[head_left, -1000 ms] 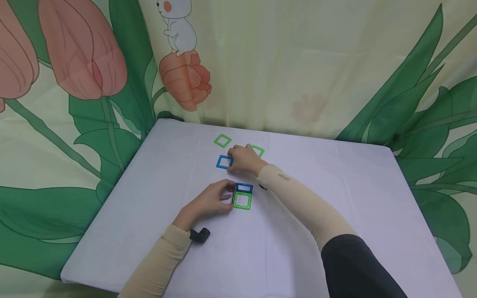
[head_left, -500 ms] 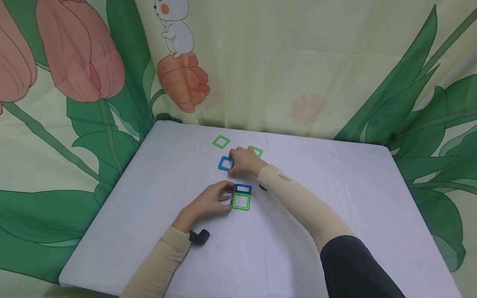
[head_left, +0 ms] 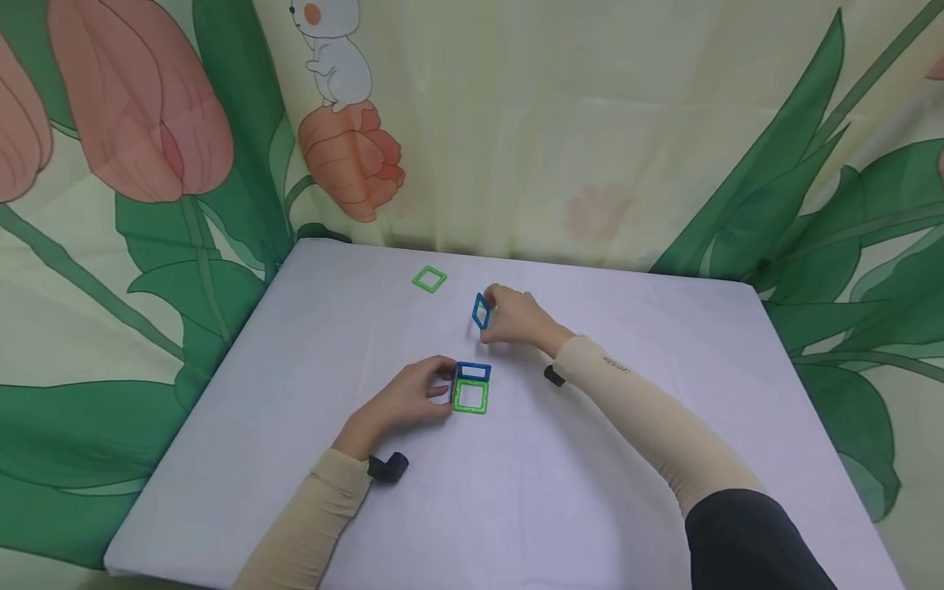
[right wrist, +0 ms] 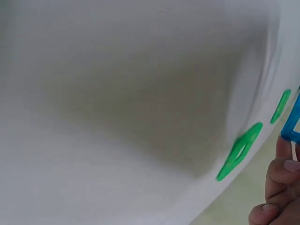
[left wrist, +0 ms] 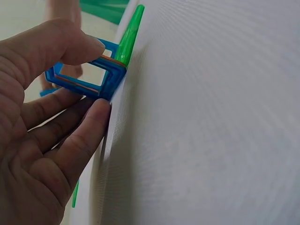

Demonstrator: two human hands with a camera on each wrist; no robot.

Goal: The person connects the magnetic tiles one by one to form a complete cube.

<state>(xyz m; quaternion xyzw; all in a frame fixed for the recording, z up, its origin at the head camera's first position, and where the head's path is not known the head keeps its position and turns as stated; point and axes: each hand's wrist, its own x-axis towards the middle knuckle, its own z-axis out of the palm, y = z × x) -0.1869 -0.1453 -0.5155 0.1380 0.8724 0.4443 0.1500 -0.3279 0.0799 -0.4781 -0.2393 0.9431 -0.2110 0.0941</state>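
Observation:
My left hand (head_left: 401, 401) pinches the left side of a small build of square magnetic tiles. In the build, a green tile (head_left: 470, 410) lies flat and a blue tile (head_left: 474, 365) stands along its far edge. The left wrist view shows thumb and fingers on an upright blue tile (left wrist: 77, 88), with the green tile (left wrist: 129, 37) joined at its base. Farther back, my right hand (head_left: 522, 318) holds another blue tile (head_left: 475, 305) on edge above the table. Only its corner (right wrist: 290, 133) enters the right wrist view, between the fingers.
A loose green tile (head_left: 420, 284) lies near the table's back edge. Another green tile (right wrist: 229, 164) is mostly hidden behind my right hand in the head view. The white-covered table (head_left: 295, 393) meets a printed curtain (head_left: 501, 164) at the back.
My right hand has lifted the blue tile off the table, tilted it on edge and moved slightly right. My left hand stays at the build. The head view has shifted a little.

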